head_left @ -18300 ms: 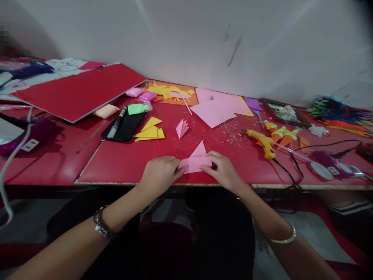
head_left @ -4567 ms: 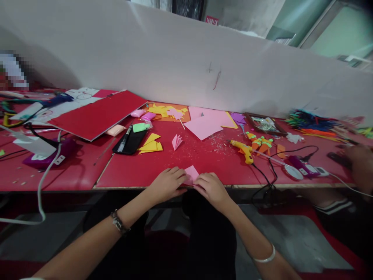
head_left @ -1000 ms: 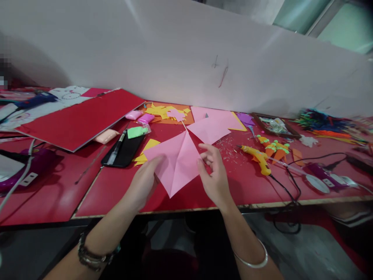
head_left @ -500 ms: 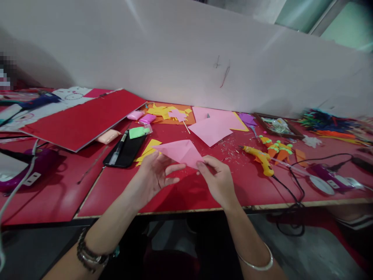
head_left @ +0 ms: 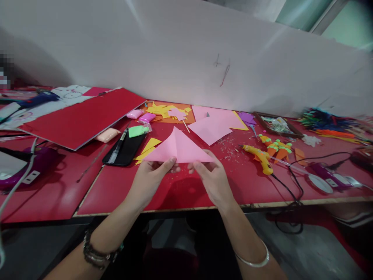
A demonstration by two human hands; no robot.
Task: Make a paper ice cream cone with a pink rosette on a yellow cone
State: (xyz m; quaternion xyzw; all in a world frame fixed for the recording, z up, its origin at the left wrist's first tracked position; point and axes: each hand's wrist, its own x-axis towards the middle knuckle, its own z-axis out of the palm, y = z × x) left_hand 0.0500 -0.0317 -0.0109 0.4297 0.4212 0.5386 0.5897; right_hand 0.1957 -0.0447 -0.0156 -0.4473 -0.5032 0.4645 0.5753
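Note:
A pink sheet of paper, folded into a wide triangle with a crease down its middle, is held above the red table with its point facing away from me. My left hand pinches the near long edge, thumb on top beside the crease. Farther right along that same edge, my right hand pinches the paper between thumb and fingers. Yellow paper pieces lie just beyond my left hand, and larger pink sheets lie behind the triangle.
To the left are a black phone with a pen on it and a red board. A yellow glue gun, its cord, orange-green crafts and a brown tray sit to the right. A white wall stands behind.
My left hand has closed on the paper's near edge, having been open beside it. The pink paper has turned, so its long edge now faces me and its point faces away.

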